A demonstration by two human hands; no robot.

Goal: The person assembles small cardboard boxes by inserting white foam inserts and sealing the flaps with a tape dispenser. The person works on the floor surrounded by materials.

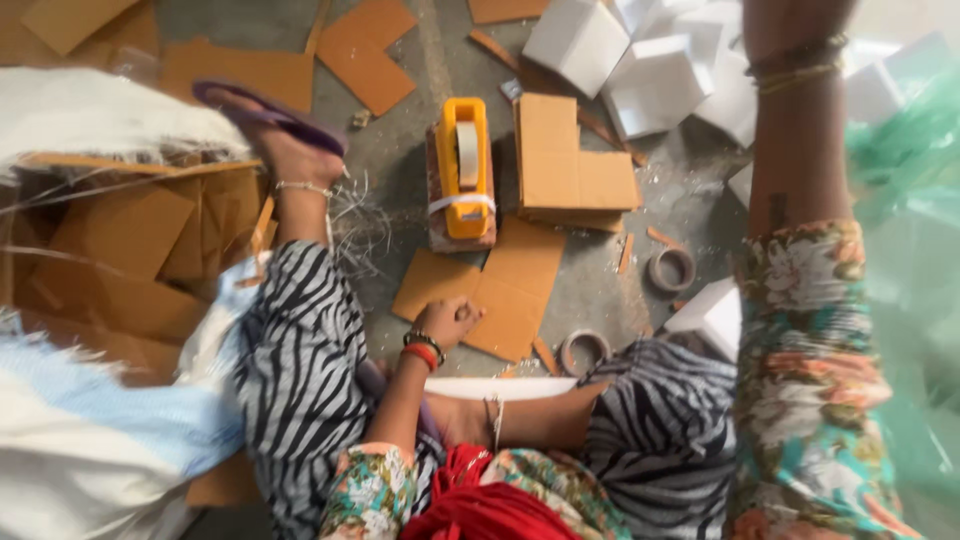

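Our left hand (447, 322), fingers curled, presses the flat brown cardboard pieces (500, 285) at frame centre, their long axis slanting up-right toward the yellow tape dispenser (464, 165). Our right hand leaves the top edge; we cannot tell its grip.

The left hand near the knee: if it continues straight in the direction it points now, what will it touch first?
The left hand points up and right across the floor. It would probably first meet the flat cardboard pieces lying just beside its fingers, before the yellow tape dispenser farther on. Depth is unclear, so this is a judgement.
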